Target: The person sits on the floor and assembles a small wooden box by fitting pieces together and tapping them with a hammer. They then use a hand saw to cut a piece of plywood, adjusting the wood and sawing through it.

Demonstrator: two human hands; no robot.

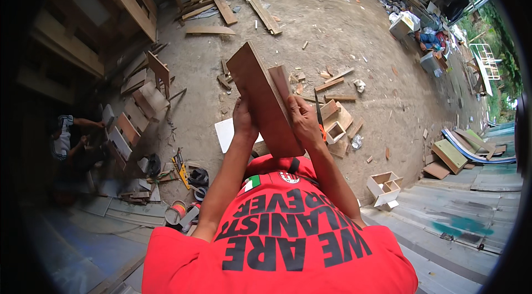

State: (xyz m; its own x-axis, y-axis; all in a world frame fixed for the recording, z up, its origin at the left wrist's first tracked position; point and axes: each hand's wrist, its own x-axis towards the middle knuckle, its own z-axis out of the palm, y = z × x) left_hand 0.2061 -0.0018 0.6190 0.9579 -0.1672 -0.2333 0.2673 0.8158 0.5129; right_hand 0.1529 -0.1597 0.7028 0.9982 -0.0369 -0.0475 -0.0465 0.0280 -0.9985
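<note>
A long reddish-brown wooden board is held up before my chest, tilted, its far end pointing away from me. My left hand grips its left edge; the fingers are mostly hidden behind it. On the opposite edge my right hand is closed around the board. A shorter brown board piece shows just beyond my right fingers; whether it is joined to the long board I cannot tell. Close by my right hand is a saw with a dark blade and orange handle. A white panel lies on the ground behind my left forearm.
Wood offcuts and a small open wooden box lie ahead. A white compartmented box stands at right. At left are a yellow-handled handsaw, leaning boards and a seated person. Planks lie farther off.
</note>
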